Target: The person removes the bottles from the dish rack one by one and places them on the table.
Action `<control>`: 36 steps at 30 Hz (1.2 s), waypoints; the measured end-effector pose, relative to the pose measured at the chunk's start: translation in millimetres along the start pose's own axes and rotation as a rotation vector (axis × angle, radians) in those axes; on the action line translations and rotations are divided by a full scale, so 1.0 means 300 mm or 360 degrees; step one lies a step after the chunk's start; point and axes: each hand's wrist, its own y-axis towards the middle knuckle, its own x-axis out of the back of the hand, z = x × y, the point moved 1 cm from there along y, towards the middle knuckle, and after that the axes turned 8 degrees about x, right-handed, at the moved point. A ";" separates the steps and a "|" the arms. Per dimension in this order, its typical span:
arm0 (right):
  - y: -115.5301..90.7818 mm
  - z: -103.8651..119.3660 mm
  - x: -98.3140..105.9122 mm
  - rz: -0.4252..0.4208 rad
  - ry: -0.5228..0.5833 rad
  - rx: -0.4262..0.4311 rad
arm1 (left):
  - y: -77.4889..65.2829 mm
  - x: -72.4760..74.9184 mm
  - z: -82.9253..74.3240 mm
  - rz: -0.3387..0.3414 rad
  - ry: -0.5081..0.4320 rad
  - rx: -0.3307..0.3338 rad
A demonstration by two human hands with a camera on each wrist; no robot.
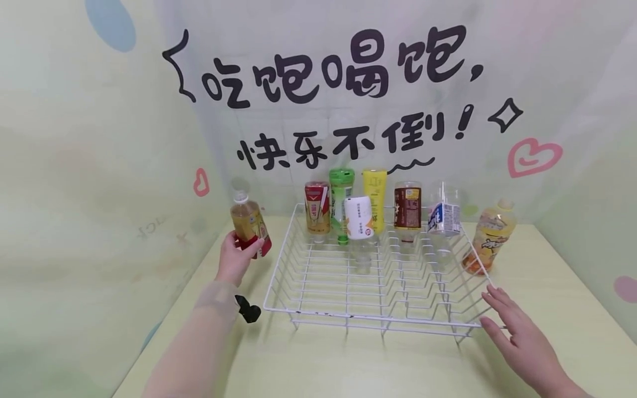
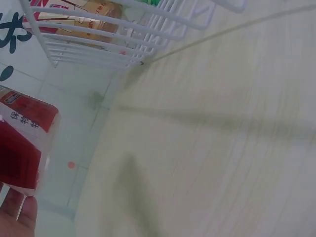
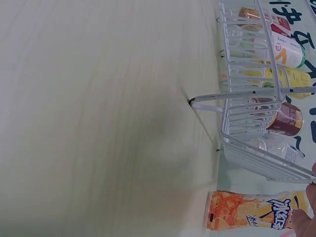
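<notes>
My left hand (image 1: 239, 255) grips a bottle (image 1: 249, 224) with a white cap, clear upper part and red label low down, cap up and slightly tilted, just left of the wire rack. In the left wrist view, fingertips (image 2: 27, 215) sit at the base of this bottle (image 2: 29, 143). My right hand (image 1: 520, 331) has its fingers loosely extended at the right front corner of the white wire rack (image 1: 368, 318). Behind that hand, outside the rack, an orange-labelled drink bottle (image 1: 490, 240) stands cap up.
Several bottles stand neck down along the rack's back: a red-and-gold one (image 1: 317, 207), a green one (image 1: 341, 193), a yellow one (image 1: 375, 193), a brown-labelled one (image 1: 408, 207) and a clear one (image 1: 444, 213). A white-labelled bottle (image 1: 359, 216) stands before them. Walls enclose the table.
</notes>
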 end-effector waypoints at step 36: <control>-0.003 0.004 -0.010 -0.0052 -0.0008 -0.0038 | 0.133 -0.081 0.139 0.0065 0.0252 0.0108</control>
